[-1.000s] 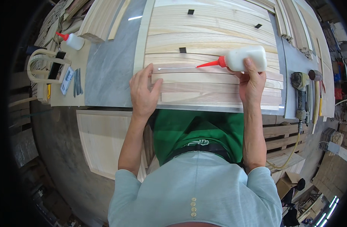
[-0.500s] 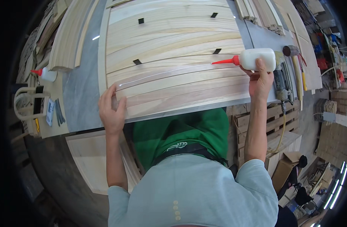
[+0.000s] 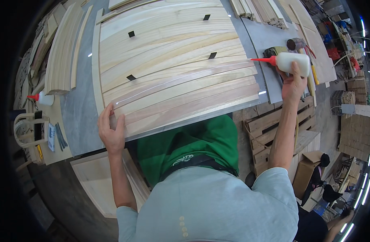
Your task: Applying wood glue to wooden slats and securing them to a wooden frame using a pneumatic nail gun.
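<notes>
My right hand grips a white glue bottle with a long red nozzle, held on its side. The nozzle tip is at the right end of a thin white bead of glue. That bead runs along a pinkish wooden slat from its left end to its right end. My left hand rests at the left ends of the near slats, its thumb and fingers spread apart. Several slats lie edge to edge as a panel, with small black pieces on it.
Stacked wood strips lie at the left of the grey table, and more strips at the far right. A second red-tipped bottle stands at the left. A mallet lies beyond my right hand. A wooden pallet is below the right edge.
My right hand has moved the glue bottle to the right, and the glue bead now reaches the slat's right end. My left hand stays at the slats' left ends. The view has shifted.
</notes>
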A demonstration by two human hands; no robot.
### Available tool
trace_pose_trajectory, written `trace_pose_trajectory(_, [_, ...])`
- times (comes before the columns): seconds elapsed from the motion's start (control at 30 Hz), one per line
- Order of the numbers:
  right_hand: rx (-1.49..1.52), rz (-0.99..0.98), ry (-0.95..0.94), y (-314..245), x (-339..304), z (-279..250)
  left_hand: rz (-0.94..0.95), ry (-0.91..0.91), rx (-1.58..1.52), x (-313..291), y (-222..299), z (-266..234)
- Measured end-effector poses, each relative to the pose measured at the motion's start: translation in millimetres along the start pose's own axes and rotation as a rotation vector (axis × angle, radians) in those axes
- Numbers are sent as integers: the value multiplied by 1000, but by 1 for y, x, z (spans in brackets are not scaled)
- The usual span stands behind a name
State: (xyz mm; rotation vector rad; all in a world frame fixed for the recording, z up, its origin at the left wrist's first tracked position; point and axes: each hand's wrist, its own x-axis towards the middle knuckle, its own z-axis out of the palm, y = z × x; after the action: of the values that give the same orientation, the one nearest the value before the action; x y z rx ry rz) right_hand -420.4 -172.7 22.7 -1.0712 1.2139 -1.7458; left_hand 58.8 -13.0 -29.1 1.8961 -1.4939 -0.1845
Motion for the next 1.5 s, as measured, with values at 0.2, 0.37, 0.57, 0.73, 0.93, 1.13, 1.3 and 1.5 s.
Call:
trace_pose_trajectory(0.2, [431,235,-151,-24,-57,59,34,37,-56,2,-3,8])
trace_pose_trajectory(0.37, [422,376,-408,9,-107,145,20,78,-88,3,1,6])
trace_pose_trajectory(0.57, [412,520,-527,34,-149,224,29,68,-76,3,-3,4])
trace_pose_trajectory(0.73, [383,567,-504,43,-164,245,67,72,-65,4,-7,3])
trace_pose_trajectory(0.93, [339,510,-481,44,-155,234,68,73,-60,3,-6,4])
trace_pose_trajectory(1.13, [230,408,-413,33,-130,194,19,69,-105,3,-4,4])
trace_pose_trajectory(1.3, [158,339,-332,27,-102,144,3,51,-120,5,0,3])
trace_pose_trajectory(1.5, [131,229,-228,17,-71,86,-57,48,-149,3,2,4])
